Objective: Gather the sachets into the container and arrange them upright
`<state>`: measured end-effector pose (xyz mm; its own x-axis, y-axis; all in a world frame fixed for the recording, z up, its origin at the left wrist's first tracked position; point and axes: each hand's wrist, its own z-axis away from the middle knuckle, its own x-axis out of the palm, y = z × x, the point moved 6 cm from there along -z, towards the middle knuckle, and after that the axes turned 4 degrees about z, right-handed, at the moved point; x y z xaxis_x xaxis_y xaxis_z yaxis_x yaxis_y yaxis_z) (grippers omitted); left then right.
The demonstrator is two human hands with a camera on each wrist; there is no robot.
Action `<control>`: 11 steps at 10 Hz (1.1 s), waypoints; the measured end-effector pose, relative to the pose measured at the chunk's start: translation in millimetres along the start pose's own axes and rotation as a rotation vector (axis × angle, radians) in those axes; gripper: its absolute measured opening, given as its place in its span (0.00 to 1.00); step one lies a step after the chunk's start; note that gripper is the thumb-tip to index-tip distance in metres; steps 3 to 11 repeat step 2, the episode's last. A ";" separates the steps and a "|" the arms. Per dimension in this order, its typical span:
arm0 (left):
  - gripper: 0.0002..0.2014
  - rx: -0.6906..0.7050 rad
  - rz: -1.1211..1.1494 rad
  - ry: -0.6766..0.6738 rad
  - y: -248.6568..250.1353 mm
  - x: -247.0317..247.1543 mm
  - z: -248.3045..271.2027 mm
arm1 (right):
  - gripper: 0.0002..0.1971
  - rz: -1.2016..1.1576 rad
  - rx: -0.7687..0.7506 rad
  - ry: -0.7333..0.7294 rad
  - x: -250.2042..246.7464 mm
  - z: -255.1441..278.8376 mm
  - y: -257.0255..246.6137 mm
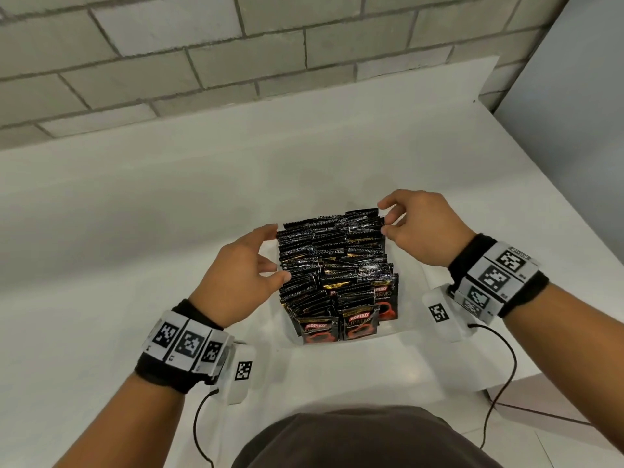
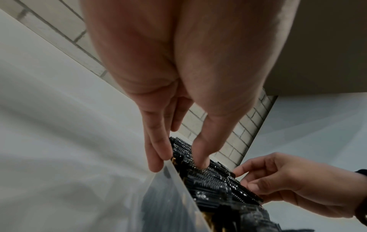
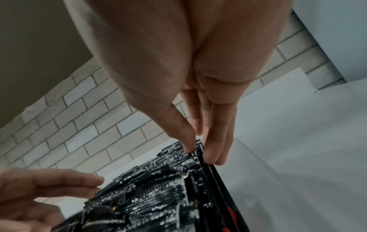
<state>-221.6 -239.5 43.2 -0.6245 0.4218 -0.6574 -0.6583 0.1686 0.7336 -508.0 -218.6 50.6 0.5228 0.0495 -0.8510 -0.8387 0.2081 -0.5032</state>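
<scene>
Sachets: black Kopiko coffee sachets packed upright in rows, filling the clear plastic container on the white surface.
Left hand: fingers relaxed, thumb tip on the sachet tops, fingertips at the container's left wall.
Right hand: thumb and fingers pinching sachet tops at the far right corner.
</scene>
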 end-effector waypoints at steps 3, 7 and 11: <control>0.34 -0.016 -0.009 0.049 0.9 -0.8 1.4 | 0.18 -0.059 0.011 0.037 -2.9 3.0 -2.9; 0.34 -0.016 -0.009 0.049 0.9 -0.8 1.4 | 0.18 -0.059 0.011 0.037 -2.9 3.0 -2.9; 0.34 -0.016 -0.009 0.049 0.9 -0.8 1.4 | 0.18 -0.059 0.011 0.037 -2.9 3.0 -2.9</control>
